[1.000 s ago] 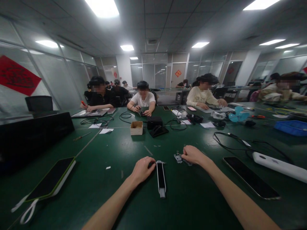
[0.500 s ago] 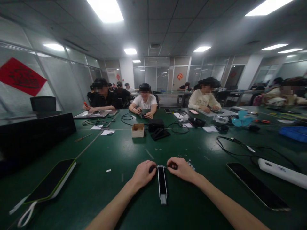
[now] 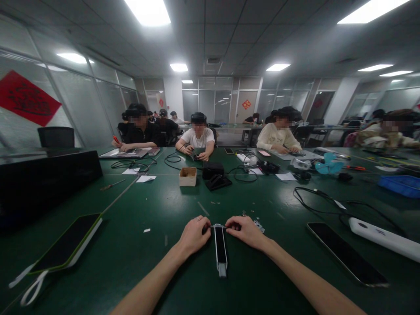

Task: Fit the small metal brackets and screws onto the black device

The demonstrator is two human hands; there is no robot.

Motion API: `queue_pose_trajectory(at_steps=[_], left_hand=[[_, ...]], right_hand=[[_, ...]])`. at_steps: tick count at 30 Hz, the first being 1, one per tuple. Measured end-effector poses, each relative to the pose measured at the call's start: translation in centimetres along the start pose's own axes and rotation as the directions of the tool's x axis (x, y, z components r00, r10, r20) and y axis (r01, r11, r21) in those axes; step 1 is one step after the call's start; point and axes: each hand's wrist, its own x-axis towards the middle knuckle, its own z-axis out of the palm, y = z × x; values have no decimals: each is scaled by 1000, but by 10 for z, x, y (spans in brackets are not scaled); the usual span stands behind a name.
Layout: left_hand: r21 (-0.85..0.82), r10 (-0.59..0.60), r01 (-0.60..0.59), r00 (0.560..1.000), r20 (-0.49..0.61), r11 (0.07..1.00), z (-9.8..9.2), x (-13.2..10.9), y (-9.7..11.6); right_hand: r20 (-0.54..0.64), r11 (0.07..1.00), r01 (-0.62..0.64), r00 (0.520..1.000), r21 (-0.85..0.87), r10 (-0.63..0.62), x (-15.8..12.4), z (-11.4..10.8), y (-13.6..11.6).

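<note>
A slim, long device (image 3: 221, 246) with a black face, a pale frame and a grey block at its near end lies on the green table. My left hand (image 3: 194, 234) is closed in a pinch just left of its far end, and my right hand (image 3: 246, 232) pinches just right of it. Dark small parts show at both sets of fingertips, in line with a thin piece across the device's far end. Whatever each hand pinches is too small and too hidden to name. Beside my right hand lie several small metal pieces (image 3: 259, 226).
At left lies a green-edged phone (image 3: 67, 243); at right are a dark phone (image 3: 346, 253) and a white power bank-like bar (image 3: 383, 238) with a black cable. Farther off stand a small open box (image 3: 187, 177) and a blue tray (image 3: 400, 186). Several people sit across the table.
The view has shifted slightly. Both hands keep their pinches at the device's far end, with only small finger movement; the device stays lying between them.
</note>
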Motion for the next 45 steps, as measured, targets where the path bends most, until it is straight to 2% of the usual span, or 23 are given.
queue_pose_trajectory(at_steps=[24, 35, 40, 42, 45], left_hand=[[-1, 26, -26, 999, -19, 1000, 4, 1, -6], [-2, 24, -24, 1000, -16, 1000, 2, 0, -4], [6, 9, -9, 1000, 1, 1000, 2, 1, -3], [2, 5, -5, 1000, 7, 1000, 2, 2, -4], [-6, 5, -4, 1000, 14, 1000, 2, 3, -4]], right_hand=[[-63, 997, -1, 998, 80, 6, 2, 10, -6], [-56, 1000, 9, 998, 10, -8, 2, 12, -4], [-43, 990, 89, 995, -108, -94, 1, -5, -1], [-96, 979, 109, 987, -173, -127, -1, -20, 6], [-223, 962, 75, 965, -264, -136, -4, -44, 22]])
